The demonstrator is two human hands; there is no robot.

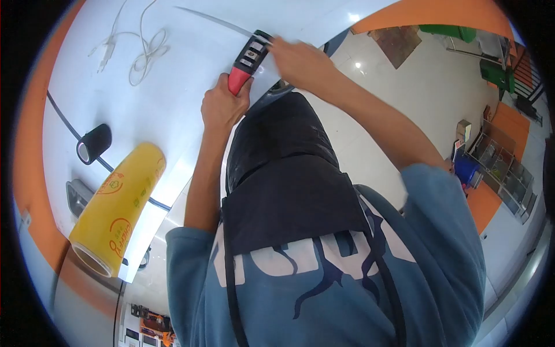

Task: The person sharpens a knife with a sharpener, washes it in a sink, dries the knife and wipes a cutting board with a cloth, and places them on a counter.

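Note:
My left hand (222,107) is closed around the red handle of a knife sharpener (252,53), black with several slots, held against the white table. My right hand (303,65), a little blurred, is closed at the near end of a knife (217,21). The long thin blade crosses the sharpener's far end and points to the upper left. The knife's handle is hidden inside my right fist.
A white cable with a plug (149,53) lies on the table (179,110). To the left are a black cylinder (95,143), a big yellow film roll (124,202) and a grey metal tray (78,194). A wire rack (503,165) stands on the right.

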